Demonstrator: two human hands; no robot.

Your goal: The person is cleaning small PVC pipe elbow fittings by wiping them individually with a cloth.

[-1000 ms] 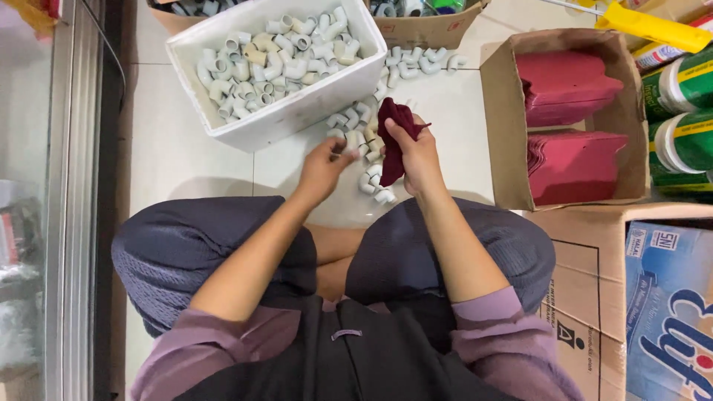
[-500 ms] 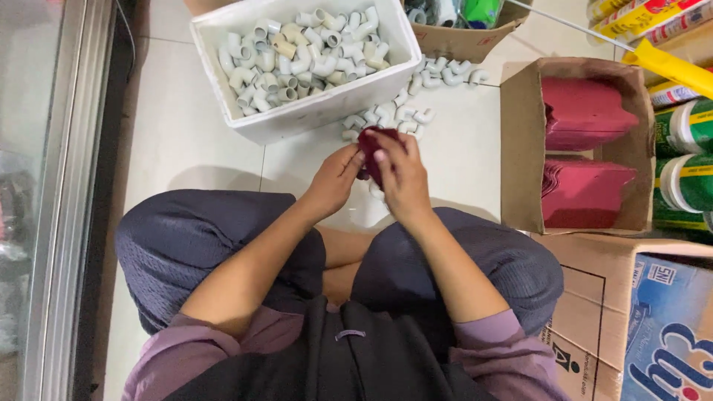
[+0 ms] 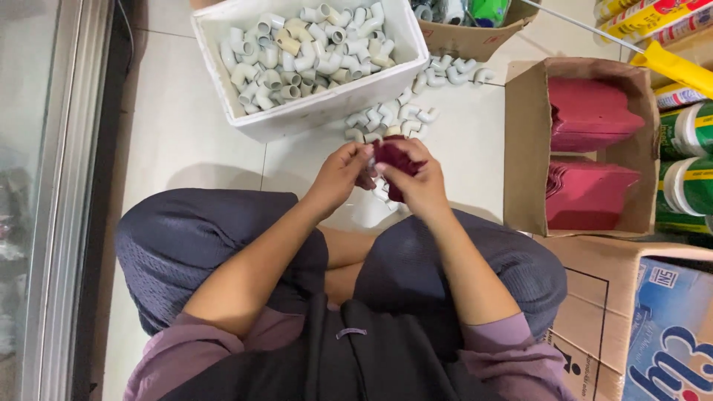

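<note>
A dark red mesh bag (image 3: 392, 157) sits between both hands, raised above the tiled floor (image 3: 186, 141) just in front of the person's crossed legs. The right hand (image 3: 417, 182) is closed around the bag's right side and lower end, thumb over the top. The left hand (image 3: 340, 172) pinches the bag's left edge with its fingertips, so the two hands meet on it. Something pale shows at the bag's underside, probably a pipe fitting, though the fingers hide most of it.

Just beyond the hands a loose heap of white elbow fittings (image 3: 394, 117) lies on the floor, trailing towards the upper right. Behind that stands a white foam box (image 3: 327, 104) filled with more elbow fittings, some cream-coloured. To the right, an open cardboard box (image 3: 520, 148) holds two stacks of dark red mesh bags (image 3: 590, 115). Green and white cans (image 3: 687, 160) stand beyond its far wall, and a blue printed carton (image 3: 672, 334) lies at the lower right.
</note>
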